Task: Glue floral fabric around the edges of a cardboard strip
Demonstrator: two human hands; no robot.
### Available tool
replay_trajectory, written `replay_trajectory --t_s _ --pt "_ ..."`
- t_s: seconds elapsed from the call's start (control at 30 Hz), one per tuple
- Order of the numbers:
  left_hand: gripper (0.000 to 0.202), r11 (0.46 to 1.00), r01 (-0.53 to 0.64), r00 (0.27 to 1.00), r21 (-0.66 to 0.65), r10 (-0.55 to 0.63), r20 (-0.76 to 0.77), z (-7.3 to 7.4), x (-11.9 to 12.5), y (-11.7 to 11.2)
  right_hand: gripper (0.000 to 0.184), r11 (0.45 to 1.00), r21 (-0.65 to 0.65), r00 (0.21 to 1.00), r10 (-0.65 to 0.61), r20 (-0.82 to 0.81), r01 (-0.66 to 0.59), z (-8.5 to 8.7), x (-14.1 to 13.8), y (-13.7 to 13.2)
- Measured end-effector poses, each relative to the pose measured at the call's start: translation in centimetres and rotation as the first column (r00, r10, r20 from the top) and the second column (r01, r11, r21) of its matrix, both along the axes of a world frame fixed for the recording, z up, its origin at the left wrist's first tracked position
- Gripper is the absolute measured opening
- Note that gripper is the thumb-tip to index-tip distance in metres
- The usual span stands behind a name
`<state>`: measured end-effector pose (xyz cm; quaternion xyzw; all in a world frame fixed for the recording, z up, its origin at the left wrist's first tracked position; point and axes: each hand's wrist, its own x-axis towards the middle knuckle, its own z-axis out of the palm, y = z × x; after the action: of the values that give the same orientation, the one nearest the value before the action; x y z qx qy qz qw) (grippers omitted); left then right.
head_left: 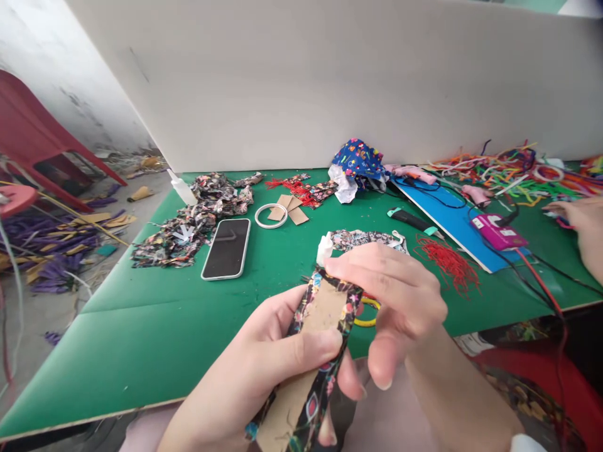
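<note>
A long strip of brown cardboard (pixel 324 306), its edges wrapped in black floral fabric (pixel 313 407), slants up in front of me. My left hand (pixel 264 355) is closed around it, thumb pressed on the bare cardboard and fingers behind. At its upper end, the fingertips of my right hand (pixel 400 289) touch the folded fabric edge, while the right thumb hangs apart below. Just behind the fingertips stands the white tip of a bottle (pixel 325 248). A yellow ring (pixel 367 312) shows partly behind the right hand. Another floral piece (pixel 362 239) lies beyond.
On the green table (pixel 141 351) lie a phone (pixel 227 249), fabric scraps (pixel 188 220), a white ring (pixel 271 216), cardboard pieces (pixel 291 209), a utility knife (pixel 414 221), red threads (pixel 450 263) and a magenta plug block (pixel 499 232) with cords. Another person's hand (pixel 586 229) is at right.
</note>
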<state>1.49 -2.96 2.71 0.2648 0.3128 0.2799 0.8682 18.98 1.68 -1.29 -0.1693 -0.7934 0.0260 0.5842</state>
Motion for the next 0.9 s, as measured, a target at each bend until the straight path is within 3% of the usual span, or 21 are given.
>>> replay_trajectory --t_s 0.27,0.33,0.43,0.5,0.57,0.63,0.7,0.77,0.9 --pt "0.021 0.997 0.073 0.995 -0.019 -0.071 0.076 -0.1 0.1 -0.2 0.054 0.987 0.127 0.995 -0.098 -0.007 0.098 0.3 0.0 -0.5" --pt "0.023 0.998 0.068 0.996 0.006 -0.068 0.049 -0.1 0.2 -0.4 0.054 0.993 0.064 0.995 -0.095 -0.029 0.096 0.3 0.0 -0.9" --pt "0.022 0.994 0.043 0.998 0.100 -0.038 -0.053 -0.1 0.3 -0.6 0.056 0.986 -0.165 0.990 0.009 -0.141 -0.032 0.5 -0.3 -1.4" --pt "0.017 0.971 0.029 0.988 0.238 0.009 -0.157 -0.3 0.4 -0.6 0.057 0.906 -0.386 0.966 0.079 -0.245 -0.172 0.7 -0.6 -1.7" --pt "0.013 0.917 0.040 0.962 0.397 0.072 -0.264 -0.6 0.5 -0.6 0.065 0.765 -0.567 0.935 0.131 -0.330 -0.307 0.7 -0.9 -1.8" --pt "0.013 0.856 0.052 0.934 0.515 0.142 -0.329 -0.9 0.6 -0.5 0.080 0.635 -0.666 0.913 0.176 -0.369 -0.392 0.7 -1.2 -1.7" --pt "0.015 0.813 0.064 0.914 0.578 0.185 -0.362 -1.2 0.6 -0.5 0.095 0.589 -0.698 0.910 0.195 -0.367 -0.407 0.8 -1.6 -1.7" --pt "0.016 0.786 0.083 0.900 0.613 0.206 -0.385 -1.4 0.5 -0.5 0.100 0.627 -0.690 0.928 0.165 -0.335 -0.361 0.9 -1.9 -1.9" --pt "0.015 0.766 0.128 0.891 0.630 0.190 -0.412 -1.3 0.4 -0.6 0.087 0.810 -0.553 0.977 0.111 -0.184 -0.196 0.8 -2.2 -2.1"
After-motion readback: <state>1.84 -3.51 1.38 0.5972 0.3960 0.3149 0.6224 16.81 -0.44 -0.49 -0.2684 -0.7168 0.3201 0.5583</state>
